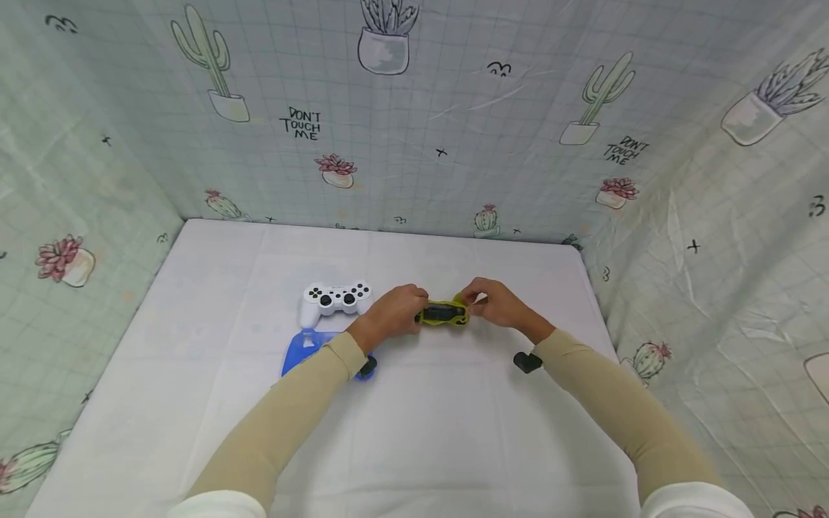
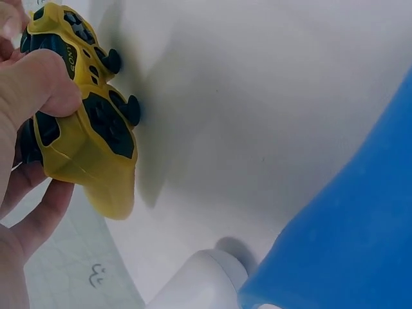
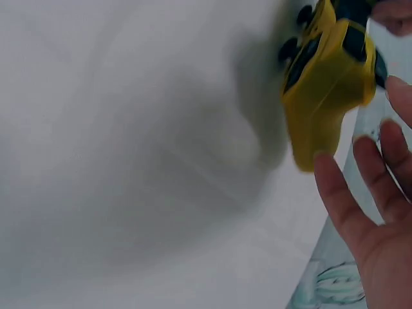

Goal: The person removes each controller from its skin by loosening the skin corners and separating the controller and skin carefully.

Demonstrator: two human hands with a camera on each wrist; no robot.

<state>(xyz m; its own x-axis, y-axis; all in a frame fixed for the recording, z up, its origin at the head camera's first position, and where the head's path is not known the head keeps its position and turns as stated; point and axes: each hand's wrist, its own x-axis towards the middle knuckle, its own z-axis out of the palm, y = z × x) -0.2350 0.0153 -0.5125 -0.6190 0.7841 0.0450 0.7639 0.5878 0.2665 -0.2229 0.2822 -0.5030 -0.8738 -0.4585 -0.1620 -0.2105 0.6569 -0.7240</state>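
A black game controller in a yellow silicone cover (image 1: pixel 445 313) is held over the white table between the two hands. My left hand (image 1: pixel 396 311) grips its left end. In the left wrist view, the thumb presses the top edge beside the SONY lettering on the controller (image 2: pixel 90 129), with fingers behind; its thumbsticks face the table. My right hand (image 1: pixel 497 305) is at the other end. Its fingers are loosely spread in the right wrist view, one fingertip right at the tip of the yellow handle (image 3: pixel 315 129).
Left of the hands, a white game controller (image 1: pixel 337 296) lies on the table (image 1: pixel 427 417). Just in front of it is a blue silicone cover (image 1: pixel 301 349), partly hidden by the left forearm. Printed cactus curtains (image 1: pixel 388 115) stand behind the table and along both sides.
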